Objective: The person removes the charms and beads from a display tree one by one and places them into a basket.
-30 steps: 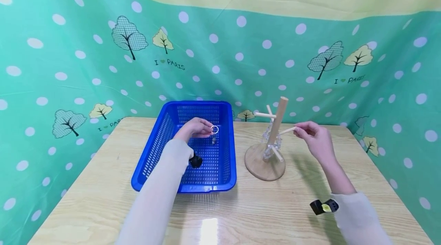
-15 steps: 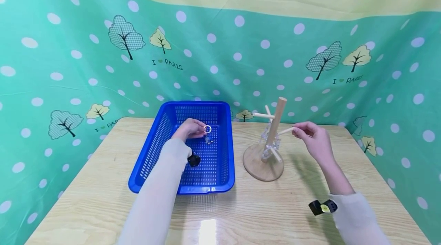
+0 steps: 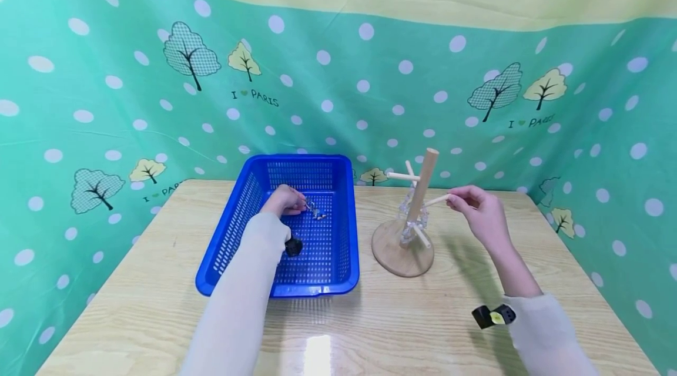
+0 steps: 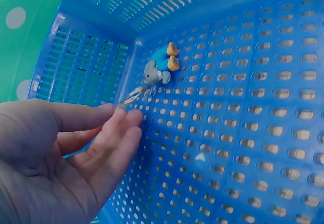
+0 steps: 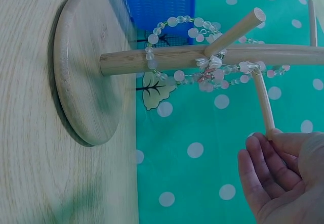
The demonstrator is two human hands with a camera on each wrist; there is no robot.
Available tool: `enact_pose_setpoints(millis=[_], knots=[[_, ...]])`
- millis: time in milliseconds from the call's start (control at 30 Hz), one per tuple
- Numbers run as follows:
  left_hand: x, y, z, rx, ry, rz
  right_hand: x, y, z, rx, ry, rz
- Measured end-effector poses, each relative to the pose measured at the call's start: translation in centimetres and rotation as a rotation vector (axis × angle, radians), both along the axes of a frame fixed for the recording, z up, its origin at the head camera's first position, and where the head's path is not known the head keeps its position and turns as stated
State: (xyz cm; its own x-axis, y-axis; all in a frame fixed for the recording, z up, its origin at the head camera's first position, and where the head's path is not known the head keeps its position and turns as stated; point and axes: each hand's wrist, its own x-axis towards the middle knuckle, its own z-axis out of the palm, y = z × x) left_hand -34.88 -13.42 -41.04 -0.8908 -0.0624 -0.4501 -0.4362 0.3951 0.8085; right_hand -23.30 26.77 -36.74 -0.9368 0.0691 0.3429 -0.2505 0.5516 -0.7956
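Observation:
Inside the blue basket, my left hand pinches the end of a keychain. This keychain carries a small grey animal figure in blue with yellow-orange feet. The figure lies low at the basket floor, and a shiny strand runs from it to my fingertips; the ring is hidden by my hand. My right hand pinches the tip of a wooden peg on the bracelet stand. Beaded bracelets in pink and clear hang on the stand's pegs around its post.
The blue basket stands left of the stand on a wood-grain table. The stand's round base sits flat near the basket's right side. A green dotted curtain closes off the back and sides.
My left hand has moved left and slightly lower in the basket; the pale ring has gone from sight and the figure has come down to the floor. My right hand stays on the peg.

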Motion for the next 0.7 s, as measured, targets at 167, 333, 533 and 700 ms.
enact_pose_setpoints(millis=[167,333,533,700], knots=[[0.2,-0.6,1.1,-0.041,0.032,-0.03,-0.1,0.0,0.2,0.019,0.003,-0.001],[0.8,-0.5,3.4,-0.003,0.092,-0.084,0.0,0.1,0.4,0.03,-0.002,-0.002],[1.1,0.0,5.1,0.055,0.113,-0.133,0.1,0.1,0.3,0.032,-0.012,0.002],[1.4,0.7,6.0,0.076,0.15,-0.187,0.2,0.1,0.4,0.037,-0.032,-0.002]])
